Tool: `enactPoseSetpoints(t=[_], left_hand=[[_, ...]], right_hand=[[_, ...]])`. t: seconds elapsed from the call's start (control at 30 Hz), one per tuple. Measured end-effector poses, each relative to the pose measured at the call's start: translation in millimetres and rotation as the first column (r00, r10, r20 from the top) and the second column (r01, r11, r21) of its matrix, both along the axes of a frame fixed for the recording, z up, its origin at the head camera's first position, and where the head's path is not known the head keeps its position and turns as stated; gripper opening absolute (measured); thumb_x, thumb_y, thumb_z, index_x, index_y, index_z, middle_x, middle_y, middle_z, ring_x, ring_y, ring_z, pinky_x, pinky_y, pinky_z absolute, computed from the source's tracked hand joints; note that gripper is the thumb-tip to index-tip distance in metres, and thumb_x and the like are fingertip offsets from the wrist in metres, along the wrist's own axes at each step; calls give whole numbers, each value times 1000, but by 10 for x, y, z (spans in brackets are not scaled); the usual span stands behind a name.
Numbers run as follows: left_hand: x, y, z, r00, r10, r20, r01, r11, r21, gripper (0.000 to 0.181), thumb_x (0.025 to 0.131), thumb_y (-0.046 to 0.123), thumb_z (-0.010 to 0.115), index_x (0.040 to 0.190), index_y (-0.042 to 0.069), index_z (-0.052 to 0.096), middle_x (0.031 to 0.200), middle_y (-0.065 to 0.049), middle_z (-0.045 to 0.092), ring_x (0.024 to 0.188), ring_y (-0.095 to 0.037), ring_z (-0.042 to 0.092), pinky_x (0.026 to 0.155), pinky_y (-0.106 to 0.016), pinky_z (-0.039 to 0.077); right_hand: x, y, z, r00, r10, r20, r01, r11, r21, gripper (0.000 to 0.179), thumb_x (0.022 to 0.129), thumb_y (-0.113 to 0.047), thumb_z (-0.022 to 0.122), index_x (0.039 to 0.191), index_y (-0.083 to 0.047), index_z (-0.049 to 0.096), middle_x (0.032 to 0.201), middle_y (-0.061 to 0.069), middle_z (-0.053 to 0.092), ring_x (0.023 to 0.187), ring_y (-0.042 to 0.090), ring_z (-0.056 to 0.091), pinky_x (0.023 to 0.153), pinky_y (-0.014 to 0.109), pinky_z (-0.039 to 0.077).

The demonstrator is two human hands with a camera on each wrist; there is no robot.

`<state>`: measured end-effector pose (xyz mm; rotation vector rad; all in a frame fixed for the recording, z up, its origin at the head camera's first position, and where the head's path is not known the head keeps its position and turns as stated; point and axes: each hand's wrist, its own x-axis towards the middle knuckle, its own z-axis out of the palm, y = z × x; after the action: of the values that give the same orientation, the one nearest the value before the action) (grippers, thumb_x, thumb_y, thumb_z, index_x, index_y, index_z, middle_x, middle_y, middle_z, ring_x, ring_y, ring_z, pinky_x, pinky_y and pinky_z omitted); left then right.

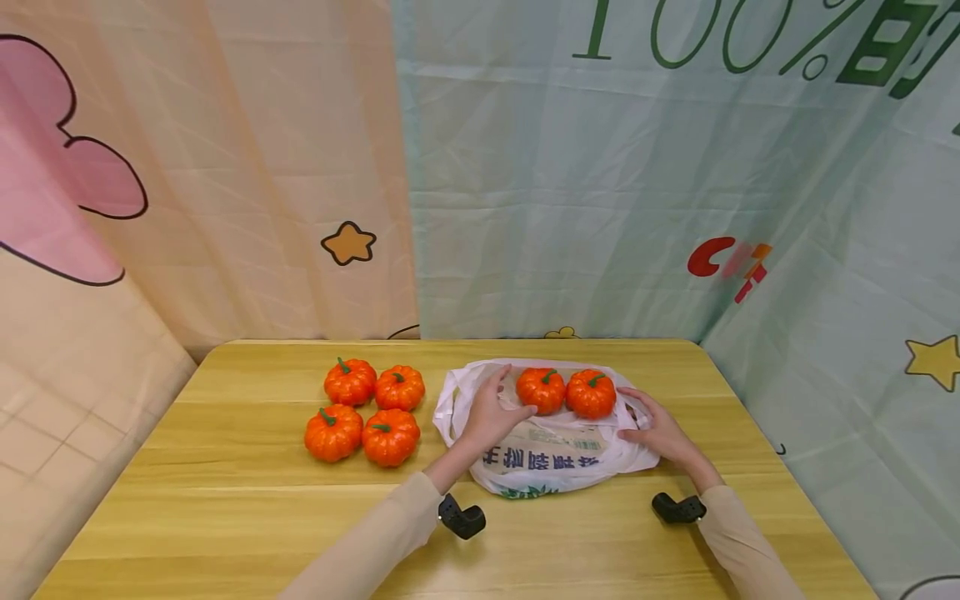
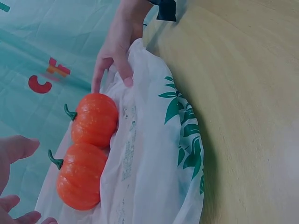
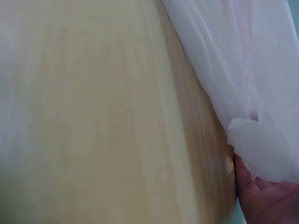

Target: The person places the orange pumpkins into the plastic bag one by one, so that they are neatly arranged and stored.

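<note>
- Nearest the camera: left sleeve (image 1: 375, 537) and right sleeve (image 1: 750, 542), both beige, running up from the bottom edge. Left wrist unit (image 1: 462, 518) and right wrist unit (image 1: 678, 508), both black.
- Left grip (image 1: 491, 417): open, fingers and thumb spread. Above the left part of the white plastic bag (image 1: 562, 477), thumb just beside the left bag pumpkin (image 1: 541, 390). Contact there: cannot tell.
- Right grip (image 1: 663, 429): at the bag's right end, touching the plastic, thumb and forefinger parted. Other fingers partly hidden by plastic in the right wrist view. Actually pinching or not: cannot tell.
- Bag lying right of centre on the tabletop (image 1: 225, 517), dark blue characters (image 1: 540, 460) and green leaf print (image 2: 191, 158) on the near side.
- Left bag pumpkin plus right bag pumpkin (image 1: 591, 393): side by side at the bag's far half, between both grips, orange, green stems. On top or inside the mouth: cannot tell.
- Left of the bag, in a close two-by-two cluster: back-left pumpkin (image 1: 349, 382), back-right pumpkin (image 1: 400, 387), front-left pumpkin (image 1: 333, 432), front-right pumpkin (image 1: 391, 437).
- Behind: cloth backdrop (image 1: 525, 208), peach to pale green, with orange star (image 1: 348, 243) and green lettering (image 1: 597, 29).
</note>
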<state>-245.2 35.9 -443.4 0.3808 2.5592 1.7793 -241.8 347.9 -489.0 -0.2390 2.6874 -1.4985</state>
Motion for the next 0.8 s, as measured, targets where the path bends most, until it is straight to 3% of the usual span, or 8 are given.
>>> enactPoseSetpoints(t=[0.3,0.63,0.8], left_hand=[[40,-223,101,999,7,-35,-5,999,48,73,81,17,75,143,4,39,145,-19,44,125,-42,46,104,-52,42],[117,-450,285,994,60,-93,-55,997,55,67,80,13,76,139,3,45,139,-21,48,121,-41,50,105,-51,42],[149,-577,323,991,78,-113,-71,995,65,68,79,12,77,139,3,45,140,-19,49,120,-40,50,104,-51,42]], right_hand=[[-19,15,-5,1000,-8,20,8,1000,6,73,80,-1,72,143,-1,37,153,29,22,140,50,15,109,71,9],[-24,19,-18,1000,4,11,-4,1000,-2,72,80,-1,72,143,0,36,153,29,22,141,50,14,109,72,7],[-21,23,-18,1000,4,14,-4,1000,0,72,80,-1,72,143,-1,37,153,29,23,141,50,14,108,72,7]])
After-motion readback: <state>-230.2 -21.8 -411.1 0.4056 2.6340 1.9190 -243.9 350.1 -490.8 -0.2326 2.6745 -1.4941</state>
